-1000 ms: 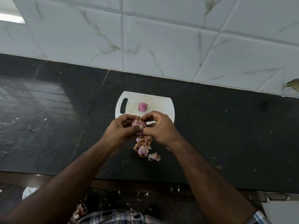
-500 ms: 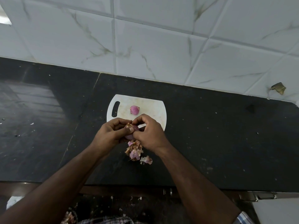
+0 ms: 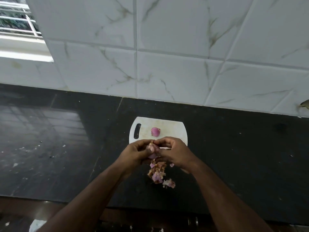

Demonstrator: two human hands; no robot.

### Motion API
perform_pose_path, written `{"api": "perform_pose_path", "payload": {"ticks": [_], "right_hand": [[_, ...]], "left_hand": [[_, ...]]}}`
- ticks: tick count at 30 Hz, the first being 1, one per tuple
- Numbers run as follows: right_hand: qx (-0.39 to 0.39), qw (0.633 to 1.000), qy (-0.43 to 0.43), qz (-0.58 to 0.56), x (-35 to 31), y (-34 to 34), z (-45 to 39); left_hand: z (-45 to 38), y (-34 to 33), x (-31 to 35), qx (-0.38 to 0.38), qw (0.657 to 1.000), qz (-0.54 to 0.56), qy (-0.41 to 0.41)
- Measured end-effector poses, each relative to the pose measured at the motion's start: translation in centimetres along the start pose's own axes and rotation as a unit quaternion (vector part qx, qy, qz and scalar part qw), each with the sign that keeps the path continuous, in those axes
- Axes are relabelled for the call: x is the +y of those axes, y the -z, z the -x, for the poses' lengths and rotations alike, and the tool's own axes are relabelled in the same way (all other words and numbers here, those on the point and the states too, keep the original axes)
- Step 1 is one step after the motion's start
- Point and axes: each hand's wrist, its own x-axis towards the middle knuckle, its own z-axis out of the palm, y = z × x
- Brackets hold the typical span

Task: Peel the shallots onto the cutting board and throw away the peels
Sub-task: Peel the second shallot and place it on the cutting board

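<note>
Grip: a small, partly skinned pink shallot (image 3: 152, 150) is pinched between left hand (image 3: 137, 154) and right hand (image 3: 173, 153), above the near edge of a white plastic cutting board (image 3: 173, 131). On the board, one peeled purple shallot (image 3: 155, 131) is set. Below the hands, a heap of papery pink-brown peels (image 3: 158, 173) is spread on the black stone tabletop (image 3: 242, 156).

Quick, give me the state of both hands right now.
Left hand: fingers curled round the shallot, holding it.
Right hand: pinching the same shallot at its top, picking at the skin.
</note>
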Motion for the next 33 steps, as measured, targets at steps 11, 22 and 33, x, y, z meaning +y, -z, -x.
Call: {"api": "perform_pose_path", "payload": {"ticks": [11, 22, 33], "right_hand": [[0.011, 0.998, 0.016, 0.063, -1.3, 1.1, 0.4], [0.053, 0.989, 0.033, 0.135, -1.4, 0.4, 0.8], [0.088, 0.981, 0.049, 0.168, -1.0, -0.5, 1.3]], "left_hand": [[0.5, -1.3, 2.1, 0.069, 0.958, -0.267, -0.074], [1.2, -2.0, 2.2, 0.073, 0.941, -0.315, -0.098], [1.6, -2.1, 1.5, 0.060, 0.945, -0.301, -0.115]]}}
